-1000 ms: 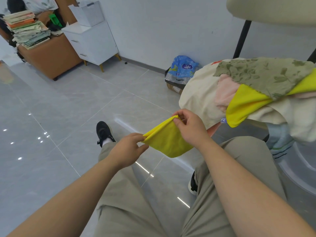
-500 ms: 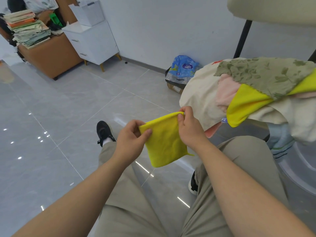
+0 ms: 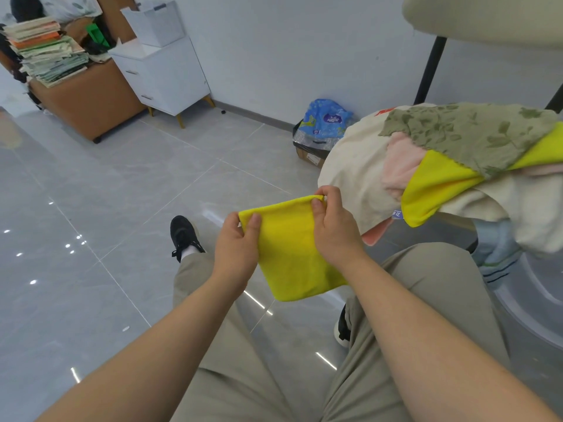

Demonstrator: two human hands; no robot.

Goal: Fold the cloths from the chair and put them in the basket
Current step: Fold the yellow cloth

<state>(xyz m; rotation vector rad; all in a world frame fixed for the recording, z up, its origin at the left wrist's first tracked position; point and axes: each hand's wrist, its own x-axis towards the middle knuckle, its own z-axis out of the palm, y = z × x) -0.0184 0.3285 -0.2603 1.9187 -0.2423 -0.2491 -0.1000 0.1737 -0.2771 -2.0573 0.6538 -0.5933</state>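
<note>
Your left hand (image 3: 236,254) and right hand (image 3: 335,229) each pinch a top corner of the folded yellow cloth (image 3: 292,254), beside the cloth pile (image 3: 457,166).

Worn: light khaki cloth trousers (image 3: 274,391), ankle-length. On left foot, black lace-up sneaker (image 3: 182,231) over white sock (image 3: 189,253); second black sneaker (image 3: 341,330) on right. Bare: left hand (image 3: 236,254), right hand (image 3: 335,236), forearms.

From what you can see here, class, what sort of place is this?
Probably an office or workroom: a stack of papers sits on a brown desk, beside a white drawer cabinet, on a glossy tiled floor.
</note>
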